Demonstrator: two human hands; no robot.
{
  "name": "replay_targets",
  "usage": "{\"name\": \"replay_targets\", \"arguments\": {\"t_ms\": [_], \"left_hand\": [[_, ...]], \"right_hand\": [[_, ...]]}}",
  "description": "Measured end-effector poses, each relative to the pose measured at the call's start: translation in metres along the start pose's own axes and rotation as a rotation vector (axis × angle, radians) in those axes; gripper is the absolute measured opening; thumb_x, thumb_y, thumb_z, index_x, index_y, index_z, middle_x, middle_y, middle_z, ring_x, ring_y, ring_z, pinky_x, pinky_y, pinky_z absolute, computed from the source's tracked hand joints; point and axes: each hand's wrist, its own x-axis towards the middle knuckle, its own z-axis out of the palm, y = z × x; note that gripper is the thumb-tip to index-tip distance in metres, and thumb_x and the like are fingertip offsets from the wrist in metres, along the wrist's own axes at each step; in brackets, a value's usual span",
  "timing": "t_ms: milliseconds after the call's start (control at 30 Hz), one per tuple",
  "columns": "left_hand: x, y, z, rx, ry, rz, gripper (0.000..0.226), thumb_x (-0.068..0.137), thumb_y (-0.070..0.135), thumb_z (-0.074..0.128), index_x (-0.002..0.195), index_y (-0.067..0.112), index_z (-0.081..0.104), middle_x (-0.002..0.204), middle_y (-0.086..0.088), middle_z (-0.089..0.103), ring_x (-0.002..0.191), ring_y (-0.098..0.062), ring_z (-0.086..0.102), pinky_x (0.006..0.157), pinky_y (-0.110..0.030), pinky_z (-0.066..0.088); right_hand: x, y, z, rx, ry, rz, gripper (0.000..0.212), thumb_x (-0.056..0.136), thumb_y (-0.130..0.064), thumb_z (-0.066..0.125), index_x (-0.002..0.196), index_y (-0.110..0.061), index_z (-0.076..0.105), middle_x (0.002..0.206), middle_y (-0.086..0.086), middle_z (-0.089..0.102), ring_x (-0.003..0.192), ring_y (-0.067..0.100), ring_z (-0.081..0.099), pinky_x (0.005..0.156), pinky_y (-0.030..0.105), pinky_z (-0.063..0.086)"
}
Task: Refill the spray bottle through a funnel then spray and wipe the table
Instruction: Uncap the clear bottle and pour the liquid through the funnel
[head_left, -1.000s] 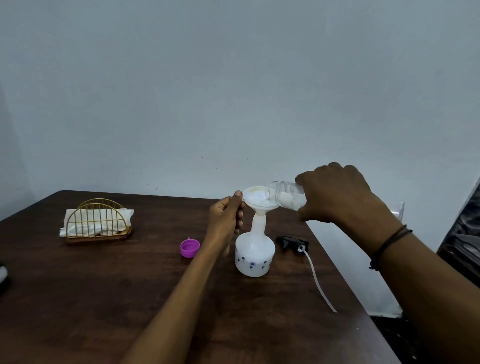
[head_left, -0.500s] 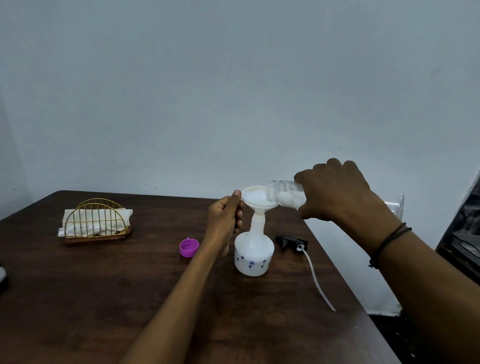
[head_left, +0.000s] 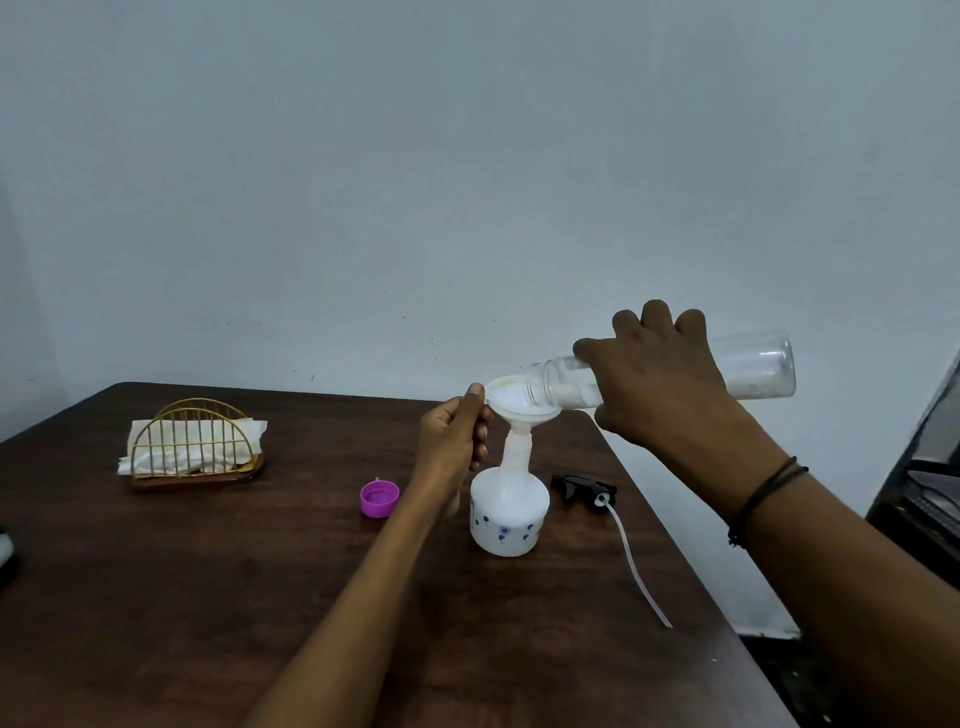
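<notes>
Dark wood made up the surface (head_left: 156, 597), with the refill under way and spraying and wiping seemingly left. At its far right the spray bottle (head_left: 509, 512) stood open, the funnel (head_left: 519, 408) in its neck. The right hand (head_left: 657, 387) gripped a tilted clear bottle (head_left: 758, 371) at the funnel; the left hand (head_left: 452, 449) pinched the rim. The trigger head (head_left: 582, 487) lay just right.

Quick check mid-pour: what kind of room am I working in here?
Probably a plain room in a home or small office, not a workshop. A dark wooden table stands against a bare painted wall, and a gold wire napkin holder with paper napkins sits on it. Little else shows.
</notes>
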Motion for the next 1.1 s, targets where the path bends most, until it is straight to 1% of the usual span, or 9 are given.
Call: {"name": "replay_targets", "arguments": {"t_ms": [133, 200, 300, 500, 767, 867, 933, 1000, 1100], "left_hand": [[0.0, 0.0, 0.0, 0.0, 0.004, -0.006, 0.04, 0.098, 0.042, 0.053, 0.069, 0.015, 0.057, 0.057, 0.002, 0.047, 0.047, -0.009, 0.04, 0.044, -0.019, 0.033], [-0.001, 0.0, 0.0, 0.003, 0.002, -0.007, 0.041, 0.098, 0.043, 0.053, 0.068, 0.015, 0.056, 0.057, 0.002, 0.047, 0.047, -0.009, 0.04, 0.044, -0.019, 0.033], [-0.001, 0.0, 0.001, 0.0, 0.006, -0.006, 0.042, 0.098, 0.043, 0.053, 0.067, 0.015, 0.056, 0.056, 0.002, 0.047, 0.047, -0.008, 0.04, 0.043, -0.018, 0.034], [-0.002, 0.0, 0.001, 0.002, 0.006, -0.01, 0.044, 0.099, 0.045, 0.051, 0.068, 0.014, 0.057, 0.057, 0.001, 0.047, 0.049, -0.009, 0.041, 0.044, -0.018, 0.035], [-0.003, 0.0, 0.001, -0.004, 0.002, -0.01, 0.045, 0.099, 0.046, 0.05, 0.067, 0.015, 0.057, 0.057, 0.002, 0.047, 0.048, -0.008, 0.041, 0.043, -0.019, 0.034], [-0.003, -0.001, 0.0, 0.002, -0.004, -0.013, 0.046, 0.099, 0.047, 0.049, 0.067, 0.015, 0.057, 0.057, 0.002, 0.047, 0.049, -0.009, 0.042, 0.044, -0.02, 0.035], [-0.003, -0.002, -0.001, 0.004, -0.008, -0.014, 0.046, 0.098, 0.048, 0.049, 0.068, 0.015, 0.057, 0.057, 0.002, 0.048, 0.049, -0.009, 0.042, 0.044, -0.02, 0.035], [-0.002, -0.002, -0.002, 0.007, -0.008, -0.015, 0.045, 0.098, 0.048, 0.05, 0.068, 0.015, 0.058, 0.056, 0.002, 0.048, 0.049, -0.008, 0.042, 0.044, -0.02, 0.035], [-0.002, -0.004, -0.002, 0.007, -0.009, -0.013, 0.046, 0.099, 0.047, 0.049, 0.068, 0.015, 0.058, 0.056, 0.003, 0.048, 0.049, -0.008, 0.042, 0.044, -0.02, 0.035]], "right_hand": [[0.004, -0.002, 0.012, -0.119, 0.102, 0.029, 0.038, 0.051, -0.012, 0.073, 0.087, -0.025, 0.073, 0.078, 0.003, 0.052, 0.084, 0.031, 0.052, 0.076, 0.041, 0.03], [0.004, -0.004, 0.015, -0.138, 0.164, 0.031, 0.039, 0.047, -0.005, 0.065, 0.081, -0.022, 0.072, 0.076, 0.005, 0.052, 0.081, 0.033, 0.052, 0.078, 0.043, 0.025], [0.003, -0.007, 0.019, -0.136, 0.261, 0.005, 0.046, 0.052, -0.004, 0.039, 0.084, -0.017, 0.071, 0.08, 0.009, 0.052, 0.084, 0.035, 0.052, 0.087, 0.047, 0.025], [0.004, -0.01, 0.023, -0.108, 0.303, -0.026, 0.051, 0.058, -0.004, 0.036, 0.095, -0.009, 0.071, 0.091, 0.017, 0.057, 0.091, 0.041, 0.053, 0.107, 0.064, 0.024], [0.002, -0.013, 0.023, -0.139, 0.341, -0.047, 0.068, 0.059, -0.005, 0.016, 0.101, -0.009, 0.069, 0.099, 0.019, 0.058, 0.101, 0.044, 0.053, 0.112, 0.068, 0.015], [-0.001, -0.015, 0.023, -0.098, 0.326, 0.011, 0.057, 0.058, 0.002, 0.033, 0.102, -0.009, 0.068, 0.097, 0.018, 0.057, 0.098, 0.043, 0.053, 0.107, 0.063, 0.02], [-0.004, -0.015, 0.023, -0.052, 0.295, 0.067, 0.051, 0.058, 0.004, 0.049, 0.104, -0.011, 0.067, 0.097, 0.017, 0.056, 0.096, 0.041, 0.052, 0.099, 0.057, 0.024], [-0.008, -0.017, 0.023, -0.018, 0.274, 0.109, 0.054, 0.053, 0.004, 0.065, 0.105, -0.012, 0.067, 0.096, 0.016, 0.055, 0.093, 0.041, 0.051, 0.09, 0.053, 0.024], [-0.015, -0.02, 0.024, 0.014, 0.284, 0.144, 0.058, 0.047, 0.002, 0.073, 0.104, -0.012, 0.067, 0.089, 0.015, 0.055, 0.086, 0.038, 0.051, 0.078, 0.047, 0.025]]}}
